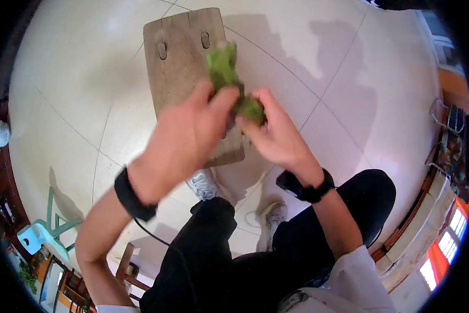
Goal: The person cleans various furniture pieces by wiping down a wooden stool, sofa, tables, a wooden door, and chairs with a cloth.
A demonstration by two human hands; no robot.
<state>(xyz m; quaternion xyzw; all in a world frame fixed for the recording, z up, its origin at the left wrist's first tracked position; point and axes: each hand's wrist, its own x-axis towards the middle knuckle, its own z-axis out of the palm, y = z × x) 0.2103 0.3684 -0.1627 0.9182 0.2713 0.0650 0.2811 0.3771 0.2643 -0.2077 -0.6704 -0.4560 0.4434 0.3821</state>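
Hands (pixel 190 125) (pixel 280 133) on blurred, part-hidden green item (pixel 222 65)

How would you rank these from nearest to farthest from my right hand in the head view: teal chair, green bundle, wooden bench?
1. Green bundle: touching the right hand, on its left side.
2. Wooden bench: beneath and left of the hand.
3. Teal chair: well away, at lower left.

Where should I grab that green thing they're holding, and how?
I'd pinch the green thing by its far end, coming from the side opposite the person. That end sticks out past the left hand, free of fingers, while the right hand has the nearer end. Maybe go gently: blur hides how firm it is.
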